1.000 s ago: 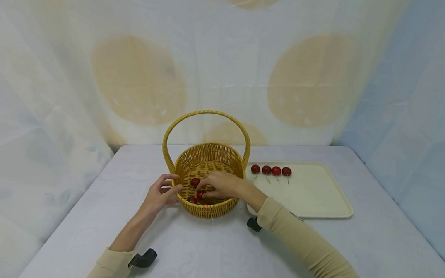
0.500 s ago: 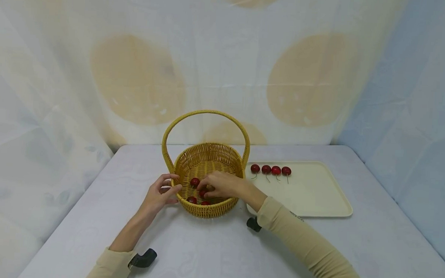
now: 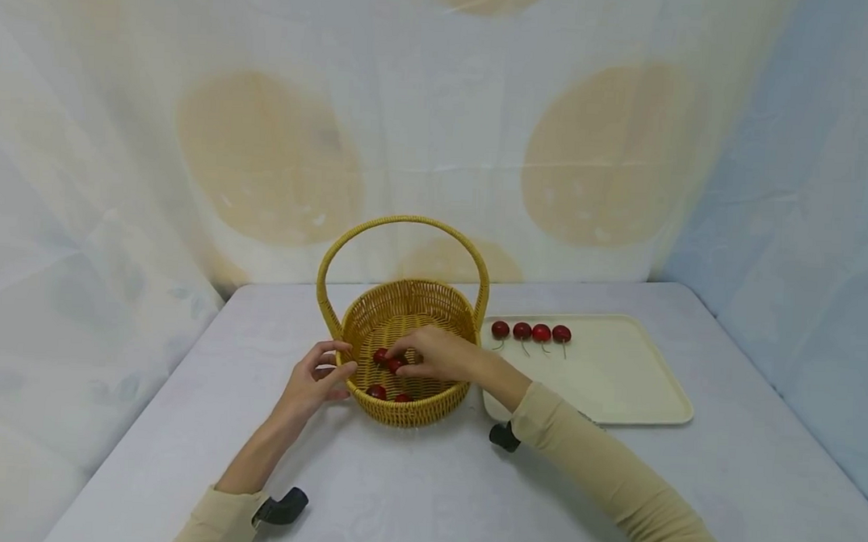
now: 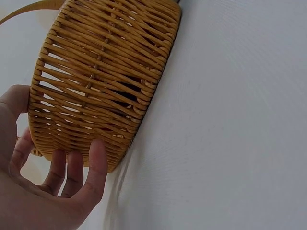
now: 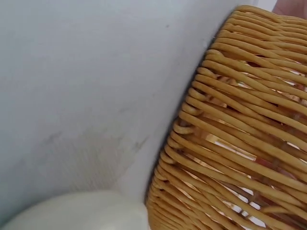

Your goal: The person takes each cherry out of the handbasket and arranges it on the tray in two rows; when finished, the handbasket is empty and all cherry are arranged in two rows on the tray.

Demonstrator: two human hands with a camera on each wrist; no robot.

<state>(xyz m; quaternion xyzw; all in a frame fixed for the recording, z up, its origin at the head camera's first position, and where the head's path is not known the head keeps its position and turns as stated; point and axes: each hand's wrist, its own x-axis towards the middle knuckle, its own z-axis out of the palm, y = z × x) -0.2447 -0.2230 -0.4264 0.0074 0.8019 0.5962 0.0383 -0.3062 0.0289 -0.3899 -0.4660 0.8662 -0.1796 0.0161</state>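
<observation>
A yellow wicker basket [image 3: 406, 414] with a tall arched handle stands on the table. My left hand [image 3: 311, 380] holds its left side, thumb and index finger at the rim; in the left wrist view, the fingers curve along the outer weave. My right hand [image 3: 433, 356] reaches inside and pinches a dark red cherry [image 3: 396, 367] between thumb and fingers. Another cherry [image 3: 380, 355] lies right beside the fingertips. Two more, a left cherry [image 3: 376, 391] and a partly hidden right cherry [image 3: 403, 398], lie near the front wall. The right wrist view shows only the basket's outside, hiding the grip.
A cream tray [image 3: 618, 376] lies to the right of the basket. Several cherries [image 3: 541, 333] with stems form a row along its back left edge. Patterned cloth [image 3: 441, 101] hangs behind the table.
My right hand has lifted slightly, and the pinched cherry has moved up and away from the front wall, close to the back cherry. The left hand has kept its place on the basket.
</observation>
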